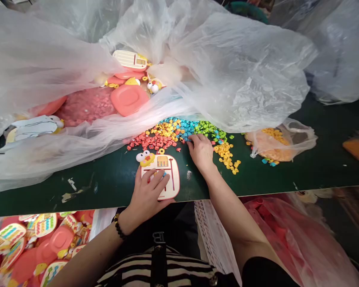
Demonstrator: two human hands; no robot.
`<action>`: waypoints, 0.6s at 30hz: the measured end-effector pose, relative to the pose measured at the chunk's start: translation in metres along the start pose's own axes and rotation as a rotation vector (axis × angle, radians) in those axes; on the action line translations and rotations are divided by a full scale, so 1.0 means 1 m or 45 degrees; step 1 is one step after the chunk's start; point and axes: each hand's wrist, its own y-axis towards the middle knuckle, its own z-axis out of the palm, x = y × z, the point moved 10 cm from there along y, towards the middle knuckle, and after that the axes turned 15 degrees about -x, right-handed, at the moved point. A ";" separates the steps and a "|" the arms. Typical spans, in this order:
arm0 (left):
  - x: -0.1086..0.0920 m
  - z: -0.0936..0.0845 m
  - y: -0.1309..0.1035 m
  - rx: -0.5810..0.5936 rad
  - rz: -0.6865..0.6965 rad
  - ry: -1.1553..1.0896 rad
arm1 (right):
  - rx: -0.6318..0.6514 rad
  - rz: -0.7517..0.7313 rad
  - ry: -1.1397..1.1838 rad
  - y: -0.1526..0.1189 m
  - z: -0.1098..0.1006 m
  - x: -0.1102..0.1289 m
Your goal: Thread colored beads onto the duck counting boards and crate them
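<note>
A cream toy board (174,175) with a pink rim, a big-eyed duck head and dark red slots lies on the table in front of me. My left hand (149,191) grips its lower left corner, fingers over its face and thumb along the bottom edge. A small blue bead (164,174) shows at those fingertips. To the right, my right hand (202,153) reaches into the pile with bent fingers, close to the blue beads (185,125). What its fingertips hold is hidden. Red beads (149,141), yellow beads (166,128) and green beads (208,128) lie around them.
Large clear plastic bags (242,67) cover the back of the green table (272,179), with pink toy parts (129,99) among them. Orange-yellow pieces (225,155) and a small bag (278,145) lie to the right. Below left are several colourful toy boards (44,225).
</note>
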 end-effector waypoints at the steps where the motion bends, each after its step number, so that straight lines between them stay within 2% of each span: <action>1: 0.000 0.000 0.000 -0.007 -0.002 -0.002 | -0.019 -0.006 -0.006 -0.002 -0.002 0.001; 3: 0.001 -0.001 -0.001 -0.012 -0.005 -0.001 | -0.086 0.000 0.055 -0.006 -0.011 0.004; 6: 0.001 0.000 0.000 0.004 -0.010 -0.008 | -0.183 0.103 0.333 -0.016 -0.030 0.008; 8: 0.001 0.001 0.000 0.016 -0.012 -0.015 | -0.141 0.149 0.572 -0.027 -0.034 0.020; 10: 0.001 0.001 0.000 0.020 -0.016 -0.016 | -0.052 0.086 0.712 -0.039 -0.031 0.042; 12: 0.001 0.001 0.001 0.018 -0.021 -0.013 | -0.019 -0.027 0.709 -0.049 -0.029 0.062; 14: 0.001 0.001 0.001 0.017 -0.018 -0.015 | -0.029 -0.094 0.657 -0.054 -0.027 0.072; 18: 0.001 0.002 0.000 0.018 -0.023 -0.017 | -0.065 -0.077 0.660 -0.056 -0.027 0.069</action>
